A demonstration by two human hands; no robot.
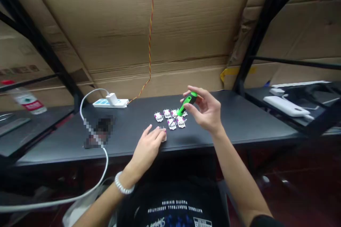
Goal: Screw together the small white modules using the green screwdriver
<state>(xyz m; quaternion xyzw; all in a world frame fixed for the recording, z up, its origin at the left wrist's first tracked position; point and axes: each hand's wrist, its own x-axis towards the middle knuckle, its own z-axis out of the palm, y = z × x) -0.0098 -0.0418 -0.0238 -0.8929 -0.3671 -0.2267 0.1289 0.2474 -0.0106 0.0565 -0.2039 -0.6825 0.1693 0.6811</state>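
My right hand [205,110] grips a green and black screwdriver [187,103] between thumb and fingers. The screwdriver tilts down and to the left, its thin shaft over a group of small white and purple parts [172,124]. Several of these parts lie close together on the black tabletop. Nearer the front edge, my left hand [149,145] has its fingers closed at one more small white and purple part [164,135]. The fingers hide most of that part. A light beaded bracelet [124,183] is around my left wrist.
A white power strip [119,103] with a plugged-in charger stands at the back left. From it a white cable [107,163] loops over the table's front edge. A blurred dark object [99,131] lies left. A bottle [29,101] and a white device [286,106] are on side surfaces.
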